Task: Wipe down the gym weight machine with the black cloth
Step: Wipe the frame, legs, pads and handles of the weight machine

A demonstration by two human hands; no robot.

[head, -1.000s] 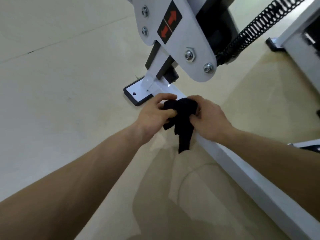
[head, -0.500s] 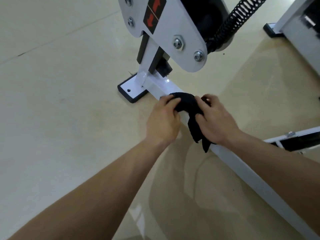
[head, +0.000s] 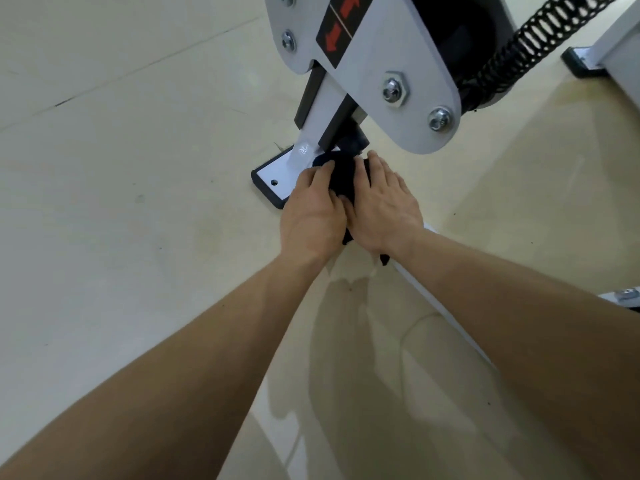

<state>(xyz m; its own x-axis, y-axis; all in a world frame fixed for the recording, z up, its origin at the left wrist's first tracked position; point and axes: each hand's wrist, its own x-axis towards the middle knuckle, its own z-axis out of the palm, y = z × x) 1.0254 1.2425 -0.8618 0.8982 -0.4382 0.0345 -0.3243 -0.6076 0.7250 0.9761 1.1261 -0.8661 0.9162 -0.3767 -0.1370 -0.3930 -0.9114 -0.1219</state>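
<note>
We have both hands down on the black cloth (head: pixel 341 174), which lies bunched over the gym weight machine's (head: pixel 398 46) low base rail (head: pixel 415 285), right where that rail meets the white foot plate (head: pixel 277 174) on the floor (head: pixel 138 202). The left hand (head: pixel 313 209) and the right hand (head: pixel 381 206) sit side by side, touching, with fingers laid out fairly flat on top of the cloth. They are pressing it rather than clutching it, though the thumbs are hidden and we cannot tell whether they tuck beneath. We judge that two flat palms spread the pressure and wrap the cloth over the rail's top and edges, so one pass cleans more than one face. A tail of cloth pokes out under the right wrist. The coiled black spring (head: pixel 540 36) hangs well apart, untouched. No bucket, bottle or other container shows here.
</note>
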